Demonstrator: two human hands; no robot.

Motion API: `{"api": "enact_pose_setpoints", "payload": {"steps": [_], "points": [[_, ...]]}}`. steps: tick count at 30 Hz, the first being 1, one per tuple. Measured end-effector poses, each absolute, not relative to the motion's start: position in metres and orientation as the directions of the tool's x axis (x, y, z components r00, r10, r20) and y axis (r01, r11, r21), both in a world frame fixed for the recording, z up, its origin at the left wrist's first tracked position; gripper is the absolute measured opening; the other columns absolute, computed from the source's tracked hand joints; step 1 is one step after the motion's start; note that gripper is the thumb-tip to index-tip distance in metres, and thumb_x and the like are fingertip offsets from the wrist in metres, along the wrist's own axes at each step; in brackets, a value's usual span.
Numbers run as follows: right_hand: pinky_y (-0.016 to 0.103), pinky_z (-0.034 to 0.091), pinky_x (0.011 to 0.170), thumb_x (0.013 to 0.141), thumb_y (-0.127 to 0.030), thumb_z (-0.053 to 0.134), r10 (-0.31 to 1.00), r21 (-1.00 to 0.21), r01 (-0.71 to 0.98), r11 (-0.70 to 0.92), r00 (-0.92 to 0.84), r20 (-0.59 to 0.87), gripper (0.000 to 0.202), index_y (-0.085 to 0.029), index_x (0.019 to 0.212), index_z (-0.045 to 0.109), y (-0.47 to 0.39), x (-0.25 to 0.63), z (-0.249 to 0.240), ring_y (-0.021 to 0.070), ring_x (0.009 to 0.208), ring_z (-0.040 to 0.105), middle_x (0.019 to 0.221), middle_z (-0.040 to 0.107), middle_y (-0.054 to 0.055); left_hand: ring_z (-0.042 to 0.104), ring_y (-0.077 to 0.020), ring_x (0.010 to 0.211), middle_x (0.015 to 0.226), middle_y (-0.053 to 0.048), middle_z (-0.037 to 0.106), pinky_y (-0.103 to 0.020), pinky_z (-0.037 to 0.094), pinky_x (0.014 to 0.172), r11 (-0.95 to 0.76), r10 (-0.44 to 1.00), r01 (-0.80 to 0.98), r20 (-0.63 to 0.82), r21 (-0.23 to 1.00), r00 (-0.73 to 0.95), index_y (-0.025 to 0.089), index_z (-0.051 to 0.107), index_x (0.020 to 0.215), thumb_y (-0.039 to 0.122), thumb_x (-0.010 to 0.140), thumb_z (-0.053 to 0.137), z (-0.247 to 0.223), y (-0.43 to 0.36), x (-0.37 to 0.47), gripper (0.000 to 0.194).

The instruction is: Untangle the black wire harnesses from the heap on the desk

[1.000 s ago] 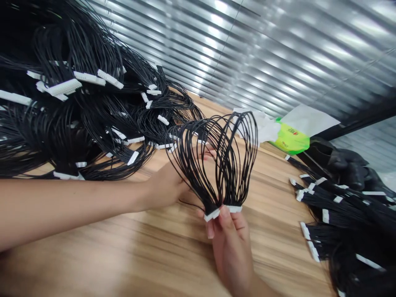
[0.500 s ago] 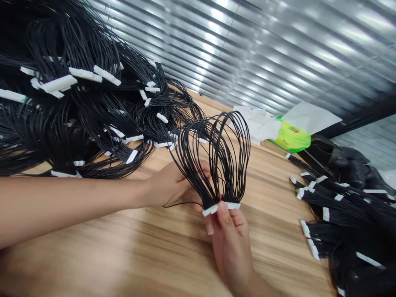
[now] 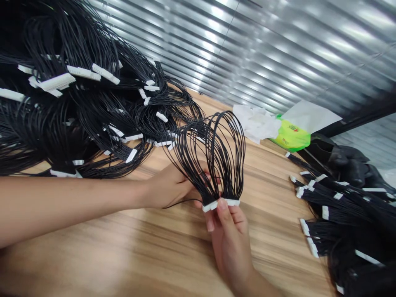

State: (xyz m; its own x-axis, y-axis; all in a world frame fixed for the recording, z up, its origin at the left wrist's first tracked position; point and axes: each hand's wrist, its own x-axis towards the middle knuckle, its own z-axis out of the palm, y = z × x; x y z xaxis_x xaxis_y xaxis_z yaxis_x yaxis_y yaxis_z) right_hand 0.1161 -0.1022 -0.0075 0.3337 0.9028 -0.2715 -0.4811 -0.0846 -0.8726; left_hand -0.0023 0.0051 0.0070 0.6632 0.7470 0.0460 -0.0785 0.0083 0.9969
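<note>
A wire harness (image 3: 229, 165) of many thin black wires is looped upward, both ends side by side at the bottom in white connectors (image 3: 232, 202). My right hand (image 3: 230, 243) pinches the connectors between thumb and fingers, the thumb lying over the place where they meet. My left hand (image 3: 171, 185) reaches in behind the loops with its fingers curled. The wires partly cover those fingers, so what they hold is hidden. One loose black wire (image 3: 181, 202) sticks out to the left, below the left hand.
A large heap of black harnesses (image 3: 93, 107) with white connectors fills the left side of the wooden table (image 3: 148, 255). More bundles (image 3: 349, 218) lie at the right. White paper (image 3: 256, 121) and a green packet (image 3: 291, 134) are near the corrugated metal wall (image 3: 222, 53).
The wire loops have shifted slightly left and settled a little differently. Both hands stay almost where they were, my right hand still pinching the connectors.
</note>
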Motion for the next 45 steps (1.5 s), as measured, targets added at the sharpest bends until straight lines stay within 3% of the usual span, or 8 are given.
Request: {"api": "enact_pose_setpoints", "payload": {"steps": [3, 7, 12, 16, 20, 32, 41, 45], "points": [[0.022, 0.032, 0.044, 0.071, -0.045, 0.077, 0.890, -0.865, -0.497, -0.065, 0.363, -0.275, 0.024, -0.022, 0.075, 0.070, -0.100, 0.116, -0.006, 0.0068, 0.045, 0.037, 0.062, 0.060, -0.003, 0.060, -0.0118, 0.070, 0.085, -0.003, 0.069, -0.024, 0.050, 0.071, -0.130, 0.608, -0.048, 0.118, 0.990, 0.785, 0.018, 0.068, 0.096, 0.025, 0.089, 0.053, 0.002, 0.012, -0.003, 0.018], [0.022, 0.036, 0.049, 0.069, -0.042, 0.079, 0.866, -0.865, -0.502, -0.017, 0.425, -0.264, 0.024, -0.021, 0.068, 0.067, -0.098, 0.117, -0.004, 0.0075, 0.049, 0.041, 0.058, 0.057, -0.004, 0.059, -0.0123, 0.071, 0.081, -0.003, 0.068, -0.021, 0.045, 0.066, -0.254, 0.574, 0.114, 0.054, 0.960, 0.817, 0.016, 0.067, 0.094, 0.032, 0.094, 0.045, -0.004, 0.014, -0.004, 0.027], [0.022, 0.035, 0.051, 0.070, -0.041, 0.079, 0.832, -0.873, -0.486, 0.025, 0.495, -0.252, 0.025, -0.020, 0.068, 0.066, -0.096, 0.119, -0.005, 0.0072, 0.051, 0.041, 0.064, 0.060, -0.003, 0.047, -0.0096, 0.059, 0.074, -0.001, 0.062, -0.020, 0.034, 0.053, -0.328, 0.727, 0.273, 0.058, 0.904, 0.684, 0.016, 0.066, 0.094, 0.035, 0.091, 0.051, -0.003, 0.011, -0.006, 0.024], [0.023, 0.037, 0.052, 0.070, -0.041, 0.078, 0.835, -0.875, -0.483, 0.035, 0.496, -0.240, 0.024, -0.020, 0.067, 0.066, -0.096, 0.120, -0.006, 0.0079, 0.051, 0.043, 0.059, 0.058, -0.004, 0.050, -0.0115, 0.071, 0.089, -0.002, 0.062, -0.022, 0.039, 0.062, -0.294, 0.759, 0.161, 0.128, 0.942, 0.639, 0.017, 0.064, 0.099, 0.033, 0.090, 0.050, 0.000, 0.012, -0.006, 0.023], [0.023, 0.040, 0.055, 0.069, -0.041, 0.079, 0.830, -0.871, -0.491, 0.029, 0.497, -0.253, 0.023, -0.020, 0.071, 0.069, -0.096, 0.120, -0.005, 0.0063, 0.050, 0.044, 0.072, 0.068, 0.000, 0.054, -0.0150, 0.088, 0.092, -0.002, 0.062, -0.024, 0.041, 0.074, -0.204, 0.822, 0.039, 0.150, 0.978, 0.549, 0.016, 0.063, 0.090, 0.030, 0.089, 0.050, 0.004, 0.016, -0.004, 0.020], [0.023, 0.039, 0.050, 0.070, -0.043, 0.077, 0.830, -0.905, -0.425, 0.011, 0.509, -0.229, 0.026, -0.019, 0.075, 0.067, -0.096, 0.119, -0.005, 0.0084, 0.052, 0.045, 0.068, 0.063, -0.001, 0.062, -0.0090, 0.074, 0.075, 0.000, 0.069, -0.020, 0.048, 0.073, -0.324, 0.771, -0.072, 0.307, 0.943, 0.558, 0.015, 0.070, 0.070, 0.018, 0.081, 0.066, 0.015, 0.012, -0.005, 0.011], [0.024, 0.041, 0.052, 0.073, -0.045, 0.074, 0.827, -0.926, -0.378, -0.015, 0.516, -0.224, 0.029, -0.018, 0.075, 0.065, -0.098, 0.119, -0.007, 0.0086, 0.053, 0.045, 0.070, 0.065, 0.001, 0.065, -0.0105, 0.069, 0.073, -0.001, 0.071, -0.020, 0.049, 0.062, -0.180, 0.765, -0.057, 0.176, 0.982, 0.620, 0.015, 0.068, 0.073, 0.026, 0.081, 0.067, 0.010, 0.011, -0.007, 0.014], [0.024, 0.041, 0.052, 0.072, -0.044, 0.075, 0.823, -0.927, -0.373, -0.025, 0.519, -0.231, 0.028, -0.018, 0.075, 0.066, -0.099, 0.119, -0.007, 0.0090, 0.053, 0.046, 0.068, 0.065, 0.000, 0.065, -0.0116, 0.074, 0.072, 0.000, 0.071, -0.021, 0.049, 0.069, -0.185, 0.773, -0.022, 0.159, 0.983, 0.614, 0.016, 0.068, 0.073, 0.028, 0.080, 0.069, 0.006, 0.012, -0.006, 0.015]]}}
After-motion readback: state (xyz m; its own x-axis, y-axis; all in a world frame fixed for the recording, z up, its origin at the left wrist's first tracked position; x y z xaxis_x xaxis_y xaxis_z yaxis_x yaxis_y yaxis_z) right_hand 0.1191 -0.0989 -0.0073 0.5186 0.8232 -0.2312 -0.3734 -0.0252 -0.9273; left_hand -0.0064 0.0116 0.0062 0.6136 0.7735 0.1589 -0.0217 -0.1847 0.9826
